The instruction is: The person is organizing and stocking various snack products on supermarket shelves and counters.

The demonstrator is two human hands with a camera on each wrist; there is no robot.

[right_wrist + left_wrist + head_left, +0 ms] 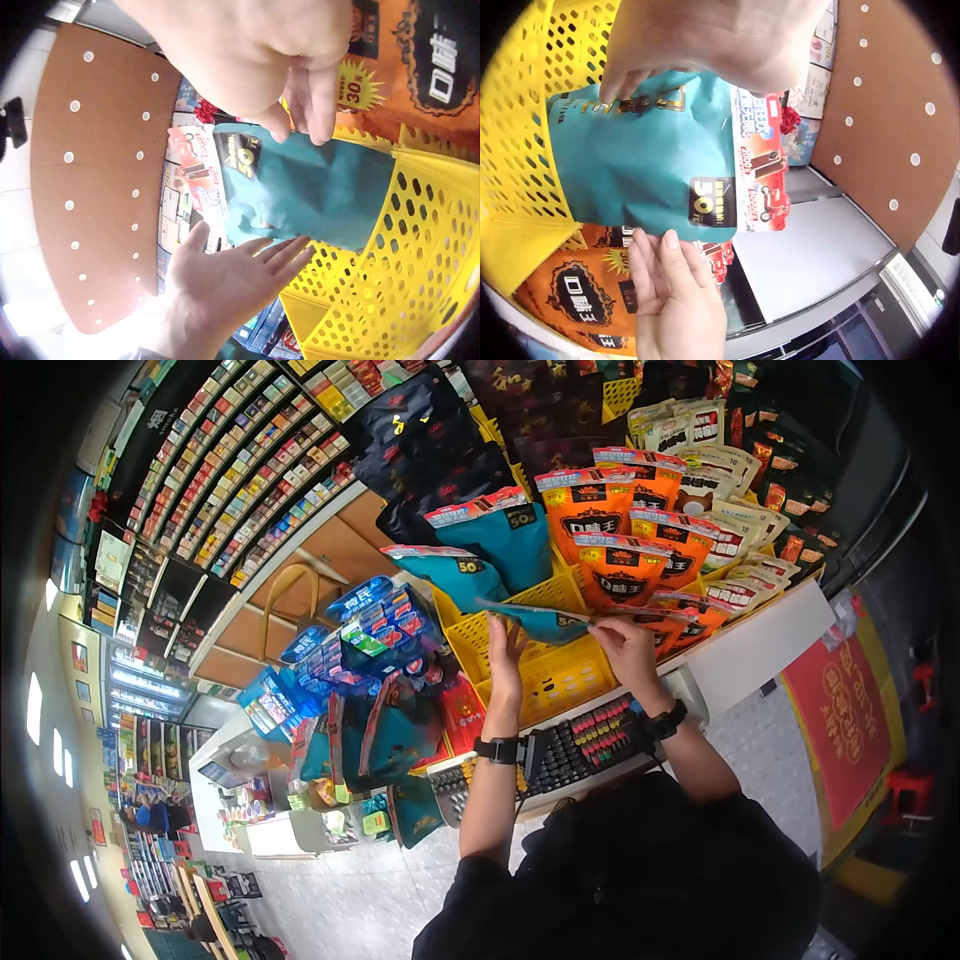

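A teal pouch [545, 622] with a "50" label and a red-and-white top strip stands in a yellow perforated basket [560, 685]. Along one side of it lies my left hand [505, 660], its fingers extended and spread in the right wrist view, fingertips [304, 244] right at the pouch's edge. At the opposite side, my right hand [630, 655] touches the edge with thumb and fingertips [322, 135], which show apart in both wrist views. More teal pouches [500, 540] stand just behind, and orange pouches [620, 570] stand in the neighbouring section.
Blue packs [375, 620] are piled left of the basket, above more dark teal bags [400, 725]. In front is a rack of small dark and coloured pieces [590, 740]. Cream bags [735, 530] stand to the right. Cigarette shelves [230, 460] line the far left.
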